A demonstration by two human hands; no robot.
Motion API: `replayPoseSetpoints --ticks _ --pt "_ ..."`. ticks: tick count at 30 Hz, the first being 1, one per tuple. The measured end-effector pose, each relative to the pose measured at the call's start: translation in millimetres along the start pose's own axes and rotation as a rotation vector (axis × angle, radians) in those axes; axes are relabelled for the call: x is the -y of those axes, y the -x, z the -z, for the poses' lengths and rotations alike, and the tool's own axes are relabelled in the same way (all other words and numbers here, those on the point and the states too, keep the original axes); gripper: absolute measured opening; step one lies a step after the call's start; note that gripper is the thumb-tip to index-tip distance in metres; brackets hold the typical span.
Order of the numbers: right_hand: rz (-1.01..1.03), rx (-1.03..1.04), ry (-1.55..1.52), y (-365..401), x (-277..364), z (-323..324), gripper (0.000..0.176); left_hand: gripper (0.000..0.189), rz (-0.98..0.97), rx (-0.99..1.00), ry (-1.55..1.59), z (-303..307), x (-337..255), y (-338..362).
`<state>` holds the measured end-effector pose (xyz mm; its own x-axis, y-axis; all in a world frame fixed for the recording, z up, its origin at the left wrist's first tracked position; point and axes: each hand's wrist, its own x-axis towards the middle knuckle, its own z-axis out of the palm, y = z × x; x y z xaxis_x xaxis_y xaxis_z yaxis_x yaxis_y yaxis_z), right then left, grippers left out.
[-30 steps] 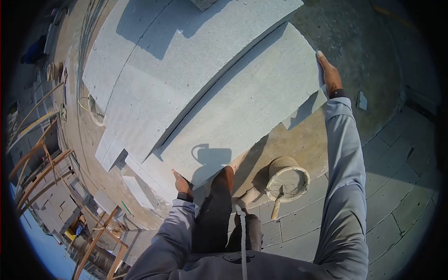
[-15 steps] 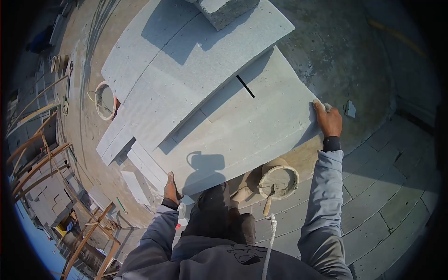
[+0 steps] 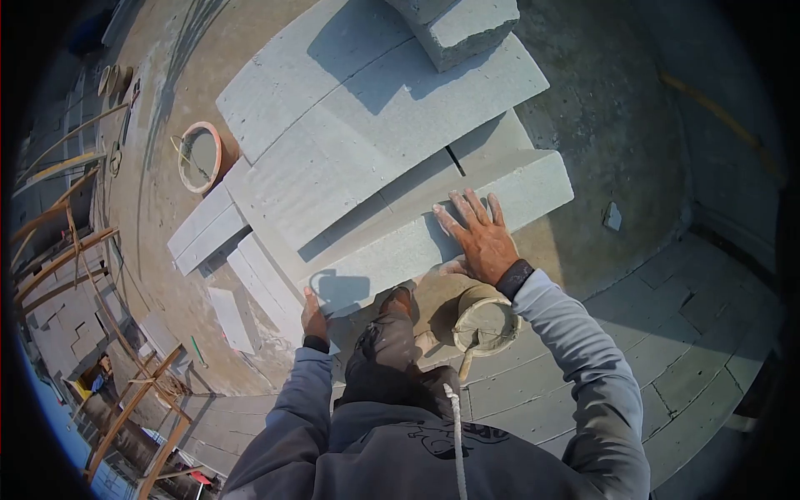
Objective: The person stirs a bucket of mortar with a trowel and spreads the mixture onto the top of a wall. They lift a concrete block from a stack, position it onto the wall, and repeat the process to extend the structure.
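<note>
A long pale-grey aerated concrete block (image 3: 533,190) stands on its long side before me, narrow face up. My right hand (image 3: 483,242) lies on that face with fingers spread. At the block's left end my left hand (image 3: 313,321) holds the corner, partly hidden by the block. Behind lies a stack of wide concrete blocks (image 3: 333,167), and a gap shows between it and the block. Close to my legs sits a bucket of mortar (image 3: 461,333) with a trowel (image 3: 467,362) resting in it.
An orange-rimmed bucket (image 3: 218,150) stands left of the stack. A thick block (image 3: 475,33) rests on top. Smaller blocks (image 3: 233,321) lie to the left. Wooden poles (image 3: 75,242) stand far left. A chip (image 3: 612,217) lies on the floor at right. Block paving (image 3: 633,333) spreads below.
The block has turned from its broad face up onto its long side. My right hand has moved left from the right corner onto the narrow face, opening flat. My left hand stays at the left end.
</note>
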<state>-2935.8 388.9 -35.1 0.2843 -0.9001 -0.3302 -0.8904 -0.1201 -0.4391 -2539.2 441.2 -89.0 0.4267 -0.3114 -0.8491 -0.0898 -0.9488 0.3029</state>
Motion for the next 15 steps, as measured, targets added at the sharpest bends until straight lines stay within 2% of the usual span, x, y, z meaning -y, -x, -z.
replayPoseSetpoints --ticks 2,3,5,6,8,9,10,12,15 --pt "0.17 0.233 0.17 0.8 29.5 -21.3 0.083 0.082 0.031 0.013 0.182 -12.2 9.7 0.9" --pt "0.149 0.163 0.228 -5.2 27.8 -31.6 0.079 0.083 0.046 0.014 0.274 -13.3 13.3 -0.1" --pt "0.107 0.018 0.333 -22.4 24.2 -44.3 0.072 0.083 0.066 0.181 0.488 -2.5 18.7 -0.8" --pt "0.16 0.034 0.331 -29.0 18.2 -49.3 0.07 0.083 0.077 0.265 0.589 4.2 23.4 -1.2" --pt "0.246 0.079 0.317 -33.2 11.2 -50.2 0.067 0.082 0.007 0.274 0.297 16.6 46.1 -16.4" --pt "0.282 0.044 0.41 -32.3 8.2 -57.8 0.071 0.081 0.029 0.273 0.243 15.3 56.6 -28.2" --pt "0.28 0.095 0.395 -33.7 7.0 -55.6 0.074 0.08 0.051 0.273 0.188 13.5 65.8 -38.6" --pt "0.292 0.199 0.365 -39.0 8.6 -47.8 0.08 0.077 0.222 0.239 0.268 2.9 84.6 -46.8" --pt "0.303 0.264 0.41 -44.1 15.0 -37.0 0.091 0.071 0.204 0.349 0.477 -11.6 112.8 -46.2"
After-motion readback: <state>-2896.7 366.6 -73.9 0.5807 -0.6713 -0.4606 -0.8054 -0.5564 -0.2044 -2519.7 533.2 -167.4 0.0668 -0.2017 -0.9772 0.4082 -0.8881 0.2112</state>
